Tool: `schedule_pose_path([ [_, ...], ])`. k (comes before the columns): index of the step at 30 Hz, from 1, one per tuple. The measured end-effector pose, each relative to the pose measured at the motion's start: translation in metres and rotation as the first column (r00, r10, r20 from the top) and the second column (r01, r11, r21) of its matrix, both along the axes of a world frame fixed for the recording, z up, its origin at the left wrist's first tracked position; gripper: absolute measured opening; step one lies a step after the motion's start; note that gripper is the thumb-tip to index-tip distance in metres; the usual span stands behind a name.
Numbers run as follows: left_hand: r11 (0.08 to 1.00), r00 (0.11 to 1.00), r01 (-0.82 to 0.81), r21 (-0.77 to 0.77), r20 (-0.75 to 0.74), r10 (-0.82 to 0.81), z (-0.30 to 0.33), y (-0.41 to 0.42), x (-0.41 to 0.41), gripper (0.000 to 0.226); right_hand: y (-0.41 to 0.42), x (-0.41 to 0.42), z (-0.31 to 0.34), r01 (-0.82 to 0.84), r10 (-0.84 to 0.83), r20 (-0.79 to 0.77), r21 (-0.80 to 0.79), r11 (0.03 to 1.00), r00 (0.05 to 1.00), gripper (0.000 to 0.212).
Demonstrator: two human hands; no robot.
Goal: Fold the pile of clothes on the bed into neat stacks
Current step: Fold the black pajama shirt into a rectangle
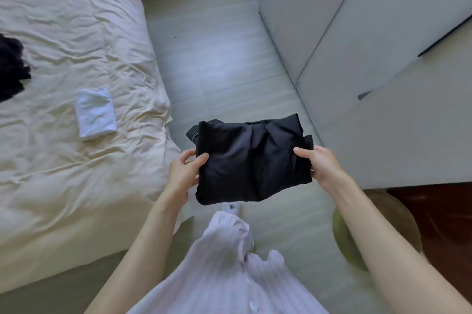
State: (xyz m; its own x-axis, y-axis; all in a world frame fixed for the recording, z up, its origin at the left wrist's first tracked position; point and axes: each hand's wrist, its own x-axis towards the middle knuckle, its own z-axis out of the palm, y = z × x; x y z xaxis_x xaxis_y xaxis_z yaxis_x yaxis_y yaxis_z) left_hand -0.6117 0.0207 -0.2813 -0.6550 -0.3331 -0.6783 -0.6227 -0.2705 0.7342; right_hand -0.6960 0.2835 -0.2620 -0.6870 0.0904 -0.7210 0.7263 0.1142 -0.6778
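Standing beside the cream-sheeted bed (76,32), the person is holding a folded, softly creased black fabric garment (251,157) over the pale floor, left hand (185,173) gripping its nine o'clock edge, right hand (323,165) gripping three o'clock.

folded garment (251,157) held over floor (224,58), bed (63,19) to its left, small folded cloth (95,113) on bed

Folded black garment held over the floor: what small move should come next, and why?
Probably carry the folded black garment, gripped by the left hand and right hand, leftward and set it on the cream bed sheet near the folded white cloth, since it looks folded already.
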Motion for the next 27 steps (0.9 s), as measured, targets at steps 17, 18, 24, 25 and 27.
schedule_pose_path([
  [17,0.817,0.817,-0.576,-0.011,-0.027,0.576,-0.002,-0.061,-0.17,0.009,-0.16,-0.303,0.001,-0.564,0.565,-0.032,0.016,0.825,0.825,0.017],
  [18,0.793,0.793,-0.609,-0.011,-0.022,0.609,-0.003,-0.064,-0.178,0.01,-0.171,-0.318,0.002,-0.595,0.596,-0.032,0.018,0.803,0.803,0.016],
  [24,0.614,0.615,-0.789,0.025,0.013,0.789,-0.01,-0.075,-0.232,0.014,-0.246,-0.401,-0.003,-0.784,0.785,0.001,0.041,0.619,0.62,0.008],
  [25,0.58,0.58,-0.814,0.025,0.017,0.814,-0.011,-0.076,-0.242,0.013,-0.26,-0.414,-0.004,-0.811,0.812,0.008,0.049,0.583,0.584,0.007],
  [27,0.505,0.506,-0.863,0.026,0.018,0.863,-0.009,-0.078,-0.259,0.01,-0.287,-0.436,-0.002,-0.861,0.862,0.014,0.063,0.505,0.507,0.006],
])
